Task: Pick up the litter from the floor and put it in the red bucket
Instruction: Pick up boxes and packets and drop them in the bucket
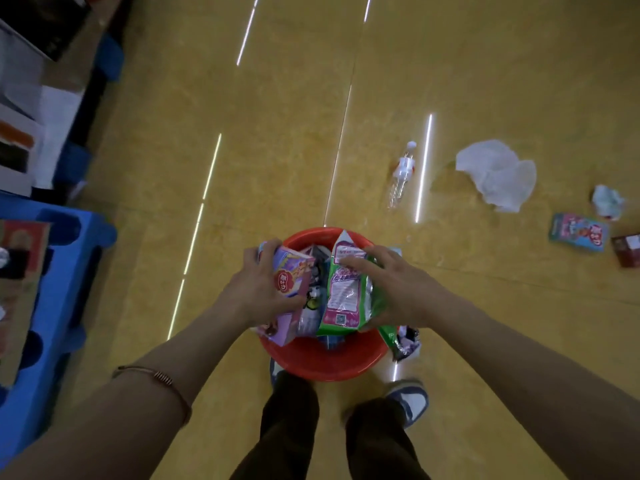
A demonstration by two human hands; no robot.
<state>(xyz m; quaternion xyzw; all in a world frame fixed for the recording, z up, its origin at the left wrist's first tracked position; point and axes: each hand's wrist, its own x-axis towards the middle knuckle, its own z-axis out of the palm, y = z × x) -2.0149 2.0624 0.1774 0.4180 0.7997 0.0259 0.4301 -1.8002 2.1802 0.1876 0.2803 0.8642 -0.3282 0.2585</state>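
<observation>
Our left forearm, nearest, wears a thin bracelet (162, 377). Our left hand (258, 289) grasps a purple carton (291, 271), fingers curled round it, over the left rim of the red bucket (322, 362). Our right hand (391, 289) clasps a green packet (346, 292), thumb beneath, above the bucket's right side. We note the bucket on the floor (277, 133) just ahead of our shoes (412, 403), heaped with wrappers. Litter toward the floor's right edge: plastic bottle (401, 174), white plastic bag (495, 171), crumpled paper (607, 202), pink-and-teal packet (578, 232), dark red box (627, 249).
</observation>
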